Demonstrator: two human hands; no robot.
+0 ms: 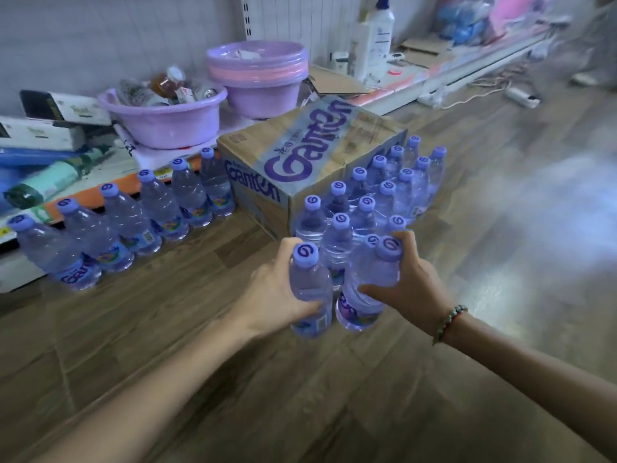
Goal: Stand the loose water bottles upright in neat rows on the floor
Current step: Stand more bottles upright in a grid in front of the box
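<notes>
Wood-pattern flooring (167,329) fills the lower frame, with a cardboard box (300,162) at centre. Left of the box, a single row of bottles (133,222) stands along the shelf base. Right of it, a block of bottles (384,192) stands in rows. The left hand (273,292) is wrapped around one bottle (312,292); the right hand (410,285) is wrapped around a second bottle (367,289). Both are upright at the block's near edge. Current step, as judged: placement. The next move calls for setting both bases flat, aligned with the rows, before letting go.

Clear bottles (187,192) with purple swirl-marked caps (304,252); lilac basins (167,118); brown carton (310,162)
</notes>
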